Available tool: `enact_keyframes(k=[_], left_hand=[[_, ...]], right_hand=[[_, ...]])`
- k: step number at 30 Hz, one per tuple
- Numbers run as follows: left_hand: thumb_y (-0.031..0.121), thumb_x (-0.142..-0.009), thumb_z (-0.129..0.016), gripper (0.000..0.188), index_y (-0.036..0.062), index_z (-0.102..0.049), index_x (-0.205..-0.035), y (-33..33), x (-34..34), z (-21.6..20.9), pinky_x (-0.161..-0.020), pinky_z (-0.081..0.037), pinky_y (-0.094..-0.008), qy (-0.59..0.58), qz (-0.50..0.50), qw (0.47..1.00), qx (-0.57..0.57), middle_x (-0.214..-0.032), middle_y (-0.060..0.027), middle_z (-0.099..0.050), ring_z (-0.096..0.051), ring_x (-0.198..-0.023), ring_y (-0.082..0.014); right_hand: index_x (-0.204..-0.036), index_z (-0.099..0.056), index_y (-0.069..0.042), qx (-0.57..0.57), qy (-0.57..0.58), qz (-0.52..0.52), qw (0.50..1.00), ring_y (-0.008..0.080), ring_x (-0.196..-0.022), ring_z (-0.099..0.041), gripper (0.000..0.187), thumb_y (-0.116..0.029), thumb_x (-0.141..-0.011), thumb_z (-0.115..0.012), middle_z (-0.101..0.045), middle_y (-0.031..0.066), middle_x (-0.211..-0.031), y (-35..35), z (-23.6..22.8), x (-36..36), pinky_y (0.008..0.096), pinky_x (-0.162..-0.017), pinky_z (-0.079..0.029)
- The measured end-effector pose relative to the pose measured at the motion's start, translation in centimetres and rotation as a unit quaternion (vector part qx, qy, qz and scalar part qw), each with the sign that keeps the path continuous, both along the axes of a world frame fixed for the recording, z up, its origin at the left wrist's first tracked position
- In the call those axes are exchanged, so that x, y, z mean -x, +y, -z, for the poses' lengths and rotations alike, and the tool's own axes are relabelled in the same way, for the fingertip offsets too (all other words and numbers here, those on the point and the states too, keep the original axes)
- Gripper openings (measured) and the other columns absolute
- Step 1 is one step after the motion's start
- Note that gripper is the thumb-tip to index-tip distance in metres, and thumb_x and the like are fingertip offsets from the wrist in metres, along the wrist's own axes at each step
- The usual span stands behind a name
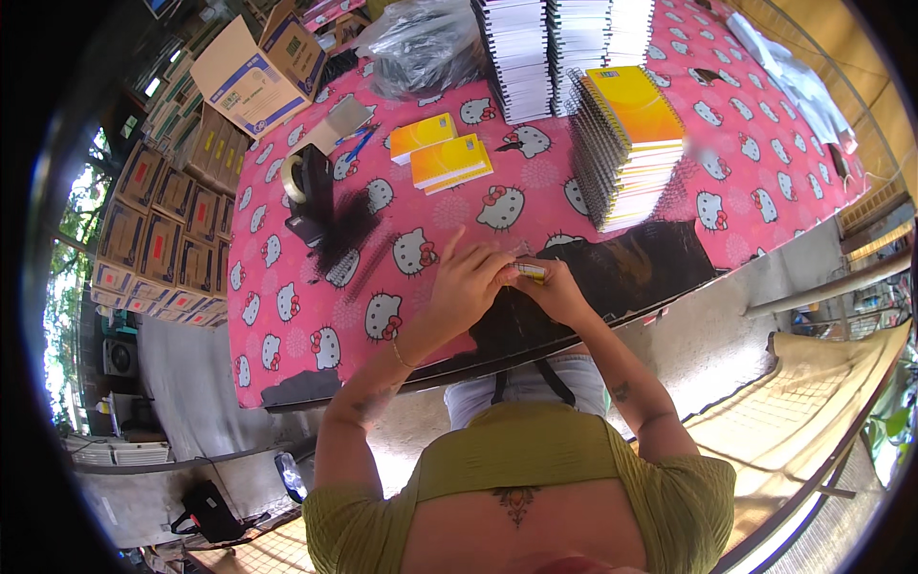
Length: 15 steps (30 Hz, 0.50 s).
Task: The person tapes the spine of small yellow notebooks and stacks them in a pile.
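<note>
Close to the near table edge, my left hand (469, 280) and my right hand (557, 293) meet around a small yellow notepad (531, 272), seen mostly edge-on. The right fingers are wrapped about its near end. Its other end sits at the left thumb and fingertips, which are pinched together, while one left finger sticks up. Much of the pad is hidden by the hands. Farther off lie two small stacks of yellow-orange pads (451, 165). To their left are a black tape dispenser (306, 191) and a heap of black binding wires (359, 234).
A tall stack of spiral notebooks (631, 143) stands to the right, with more white spiral-bound stacks (516, 57) behind. Clear plastic bags (421, 48), an open carton (263, 72) and blue pens (360, 143) lie farther back. Piled cartons (158, 239) stand left of the pink table cover (430, 215).
</note>
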<state>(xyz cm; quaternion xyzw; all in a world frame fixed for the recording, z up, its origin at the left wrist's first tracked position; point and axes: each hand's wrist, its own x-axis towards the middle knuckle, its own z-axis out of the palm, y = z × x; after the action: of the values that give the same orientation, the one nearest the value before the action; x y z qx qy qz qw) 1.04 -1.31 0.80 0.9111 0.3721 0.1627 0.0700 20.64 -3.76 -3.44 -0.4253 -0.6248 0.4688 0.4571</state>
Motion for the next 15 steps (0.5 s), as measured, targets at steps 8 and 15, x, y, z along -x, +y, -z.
enact_keyframes(k=[8, 15], left_hand=[[0.053, -0.099, -0.041, 0.076, -0.0035, -0.032, -0.149, -4.2, -0.9, 2.1, -0.114, -0.011, -0.0654, 0.033, -0.012, 0.996, -0.076, -0.157, -0.0235, -0.029, -0.025, -0.147, -0.0384], [0.054, -0.099, -0.040, 0.077, -0.0041, -0.033, -0.149, -5.2, -0.9, 1.4, -0.116, -0.012, -0.0624, 0.031, 0.003, 0.995, -0.094, -0.157, -0.0241, -0.028, -0.024, -0.148, -0.0380]], right_hand=[[-0.105, -0.068, 0.001, -0.006, -0.024, 0.037, 0.999, 0.0133, -0.064, -0.060, 0.018, -0.008, -0.090, -0.066, -0.068, 0.0175, -0.076, 0.1, 0.8, 0.4, 0.0332, -0.063, -0.051], [-0.107, -0.068, -0.001, -0.081, -0.036, 0.036, 0.995, 0.0242, -0.063, -0.064, 0.020, -0.008, -0.088, -0.066, -0.068, 0.0193, -0.078, -0.1, 1.0, 0.9, 0.0353, -0.062, -0.050]])
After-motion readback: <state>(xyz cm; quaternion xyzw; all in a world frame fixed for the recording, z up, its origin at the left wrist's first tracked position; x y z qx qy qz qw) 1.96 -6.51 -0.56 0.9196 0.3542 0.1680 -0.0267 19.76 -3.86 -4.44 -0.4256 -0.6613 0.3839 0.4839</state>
